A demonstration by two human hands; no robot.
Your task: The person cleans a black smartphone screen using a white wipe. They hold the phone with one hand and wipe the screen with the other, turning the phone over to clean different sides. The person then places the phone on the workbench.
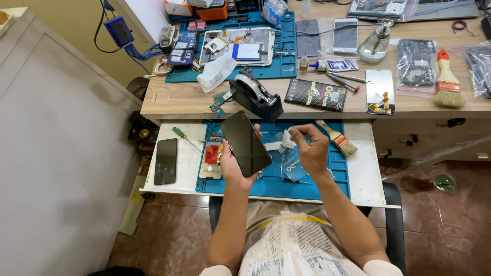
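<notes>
Gripping a dark phone (pixel 245 144) over the blue mat (pixel 317 186), the left hand (pixel 234 166) faces the right hand (pixel 310 148), at 3 o'clock, pinching a white wipe (pixel 287 137)

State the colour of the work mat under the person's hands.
Blue work mat, shown best in the head view.

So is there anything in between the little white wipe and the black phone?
Nothing visible. The right hand pinches the small white wipe just right of the black phone, which the left hand holds tilted above the blue mat. Only open air shows in the narrow gap between them.
</notes>
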